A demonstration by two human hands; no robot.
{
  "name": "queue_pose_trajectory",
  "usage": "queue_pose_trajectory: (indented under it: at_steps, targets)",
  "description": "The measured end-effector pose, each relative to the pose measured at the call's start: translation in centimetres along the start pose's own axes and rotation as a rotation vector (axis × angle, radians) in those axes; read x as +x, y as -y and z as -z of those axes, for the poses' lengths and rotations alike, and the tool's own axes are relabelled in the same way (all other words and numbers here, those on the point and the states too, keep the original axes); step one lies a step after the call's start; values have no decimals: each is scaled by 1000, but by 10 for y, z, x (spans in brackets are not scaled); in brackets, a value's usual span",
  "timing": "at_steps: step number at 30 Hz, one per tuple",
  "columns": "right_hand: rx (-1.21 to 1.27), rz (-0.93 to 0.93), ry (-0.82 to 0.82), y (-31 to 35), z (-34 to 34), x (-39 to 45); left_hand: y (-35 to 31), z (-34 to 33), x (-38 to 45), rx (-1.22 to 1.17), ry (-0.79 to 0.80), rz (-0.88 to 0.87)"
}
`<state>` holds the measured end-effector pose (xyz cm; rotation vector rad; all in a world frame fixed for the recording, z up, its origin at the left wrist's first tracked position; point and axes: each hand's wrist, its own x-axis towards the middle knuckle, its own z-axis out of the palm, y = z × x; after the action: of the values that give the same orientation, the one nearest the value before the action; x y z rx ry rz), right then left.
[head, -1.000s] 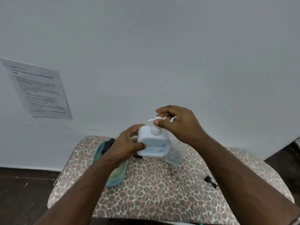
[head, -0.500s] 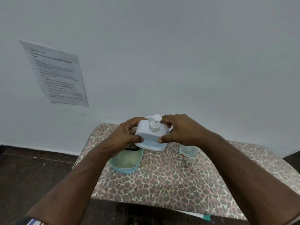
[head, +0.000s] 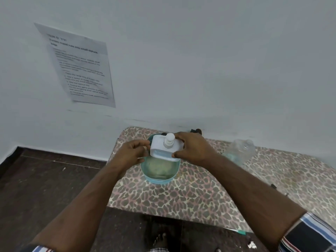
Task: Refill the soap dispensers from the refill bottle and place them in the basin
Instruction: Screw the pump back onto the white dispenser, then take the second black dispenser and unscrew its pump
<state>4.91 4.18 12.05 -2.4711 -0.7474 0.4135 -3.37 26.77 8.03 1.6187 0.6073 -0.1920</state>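
Observation:
A white square soap dispenser (head: pixel 160 146) with a pump top hangs just above the far half of the light-blue basin (head: pixel 158 176). My right hand (head: pixel 192 150) grips its right side, thumb on the front corner. My left hand (head: pixel 133 153) is at its left edge with curled fingers, and whether it still touches the dispenser is unclear. A clear plastic refill bottle (head: pixel 240 151) lies on the table to the right of my right hand.
The leopard-print table (head: pixel 190 193) stands against a white wall. Its left edge runs just left of the basin. A printed sheet (head: pixel 80 66) is taped to the wall. A small black part (head: pixel 272 186) lies near the table's right side. Dark floor lies below.
Both hands carried the dispenser leftward from above the table to over the basin. The right hand left the pump and took the dispenser's side; the left hand loosened at the left edge.

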Motion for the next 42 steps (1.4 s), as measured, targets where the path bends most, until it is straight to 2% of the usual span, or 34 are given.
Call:
queue_pose_trajectory:
  at_steps: [12,27,34,39,42]
  targets:
    - [31,-161,52,-28,-78,19,33,-21,27,236,13,69]
    - [-86,-91,109,-35,-95,35,41,-13,34,495,34,-3]
    - [-178,-83,71,-38,-98,34,35,-17,30,584,19,-33]
    - [-86,-91,66,-40,-94,32,37,-24,27,589,-57,-61]
    - [64,-139,-27,-44,-81,25,39,-31,27,596,-61,-68]
